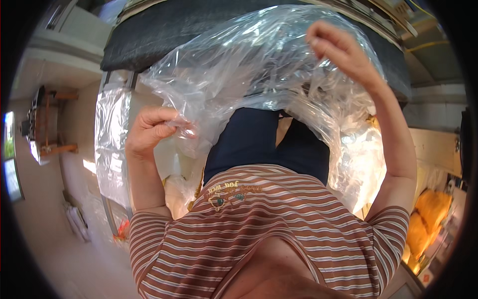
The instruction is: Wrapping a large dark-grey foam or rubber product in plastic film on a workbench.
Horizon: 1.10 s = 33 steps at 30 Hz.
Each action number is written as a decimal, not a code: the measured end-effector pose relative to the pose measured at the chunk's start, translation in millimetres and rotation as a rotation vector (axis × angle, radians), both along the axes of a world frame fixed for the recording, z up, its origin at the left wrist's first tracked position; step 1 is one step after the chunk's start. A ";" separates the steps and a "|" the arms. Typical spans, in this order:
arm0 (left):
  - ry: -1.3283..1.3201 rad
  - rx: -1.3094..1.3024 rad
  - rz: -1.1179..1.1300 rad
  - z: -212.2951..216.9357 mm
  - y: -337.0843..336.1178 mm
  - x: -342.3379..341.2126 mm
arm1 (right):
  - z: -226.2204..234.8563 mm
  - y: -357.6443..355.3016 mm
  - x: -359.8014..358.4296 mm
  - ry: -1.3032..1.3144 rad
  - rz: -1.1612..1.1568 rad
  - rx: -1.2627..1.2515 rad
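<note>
The left hand (149, 130) pinches an edge of a big clear plastic bag (249, 65), with the fingers curled shut tight on the thin film. The right hand (341, 50) is up high at about one o'clock, and its grip is closed on another part of the same bag, pulling it up. The bag spreads wide between the two hands, from about nine o'clock across the top to about two o'clock, and more of it hangs down on both sides of the person. Behind the bag, at twelve o'clock, lies a dark flat bench (164, 30). The person wears a brown striped shirt (269, 224) and dark trousers (249, 139). At about four o'clock sits something orange (430, 209), too blurry to name. The film looks thin and slippery, so I think it could slide out of a pinch. It could also tear if both hands pull hard apart, or bunch up and stick to itself.
</note>
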<state>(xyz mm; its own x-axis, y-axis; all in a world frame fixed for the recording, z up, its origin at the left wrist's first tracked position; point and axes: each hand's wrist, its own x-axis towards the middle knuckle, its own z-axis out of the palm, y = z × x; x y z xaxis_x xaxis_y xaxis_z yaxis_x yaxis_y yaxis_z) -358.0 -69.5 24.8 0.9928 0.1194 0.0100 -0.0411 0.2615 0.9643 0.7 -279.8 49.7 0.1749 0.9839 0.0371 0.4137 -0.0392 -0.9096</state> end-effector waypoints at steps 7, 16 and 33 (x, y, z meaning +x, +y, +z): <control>-0.372 -0.246 0.045 -11.7 -45.0 74.5 | -102.5 -31.0 -77.6 -0.672 0.223 -0.359; -0.271 -0.052 0.025 8.9 -109.6 112.0 | 5.1 -32.2 66.4 0.035 -0.050 0.356; -0.184 0.510 -0.675 -42.6 -216.9 151.5 | -44.7 -103.0 -93.7 -0.351 -0.074 -0.057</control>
<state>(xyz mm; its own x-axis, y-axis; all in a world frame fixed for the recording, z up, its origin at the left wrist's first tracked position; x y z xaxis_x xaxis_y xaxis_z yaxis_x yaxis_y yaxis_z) -206.5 -286.4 -17.8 0.8271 -0.5579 0.0689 -0.1996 -0.1769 0.9638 -93.0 -382.8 5.0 0.2325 0.9712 0.0527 0.6944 -0.1278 -0.7081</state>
